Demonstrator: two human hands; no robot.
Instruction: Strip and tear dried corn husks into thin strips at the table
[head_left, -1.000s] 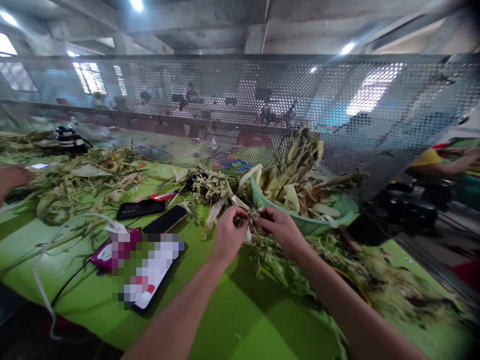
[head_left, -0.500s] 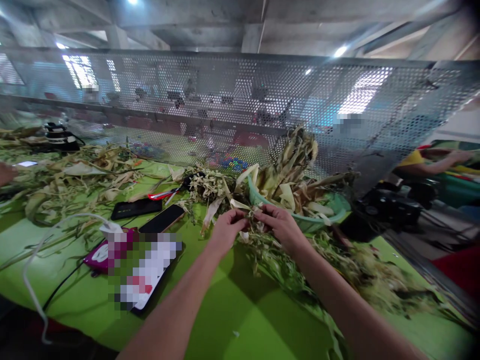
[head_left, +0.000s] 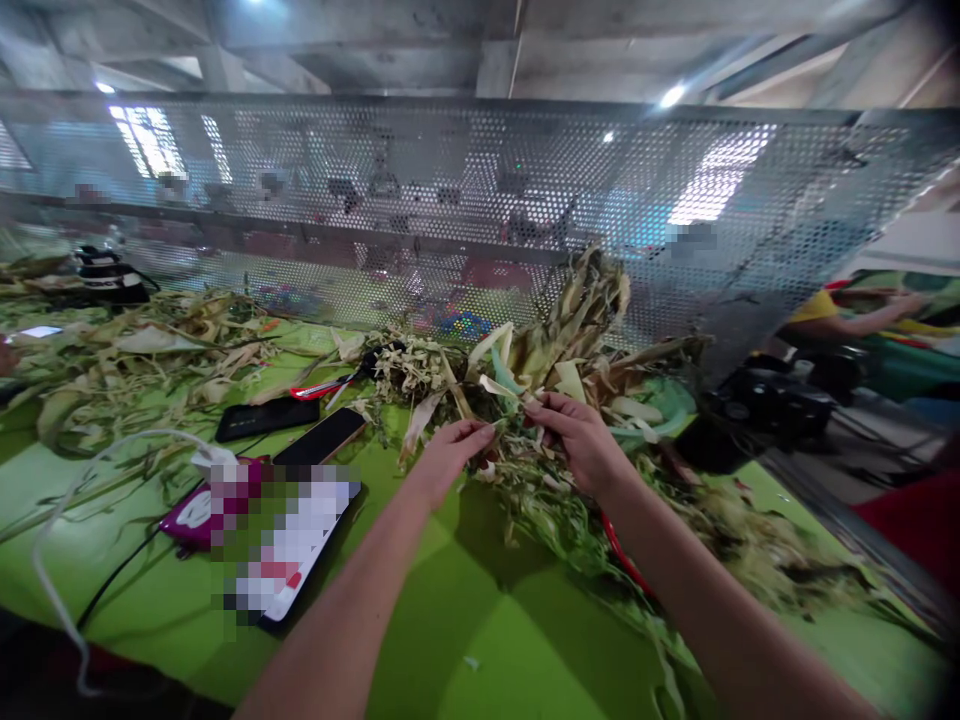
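My left hand (head_left: 459, 450) is closed in a pinch, with a small pale green bit of plant at its fingertips. A little to the right, my right hand (head_left: 574, 435) pinches a pale strip of corn husk (head_left: 501, 388), which sticks out to the left. Just behind the hands stands a light green plastic basin (head_left: 679, 405) holding dried corn husks (head_left: 570, 315). Green leafy scraps (head_left: 551, 520) lie under and beside my right hand. A red curved handle or cord (head_left: 622, 555) shows partly beside my right forearm.
A red utility knife (head_left: 319, 388), dark phones (head_left: 259, 418), a purple power strip (head_left: 199, 515) and a white cable lie left on the green table (head_left: 465, 620). Husks (head_left: 157, 345) heap at far left. A perforated metal screen (head_left: 420, 220) stands behind. Another person's arm (head_left: 870, 315) shows right.
My hands have moved apart; the right one has shifted slightly right with the husk strip. The red curved thing by my right forearm has come into sight.
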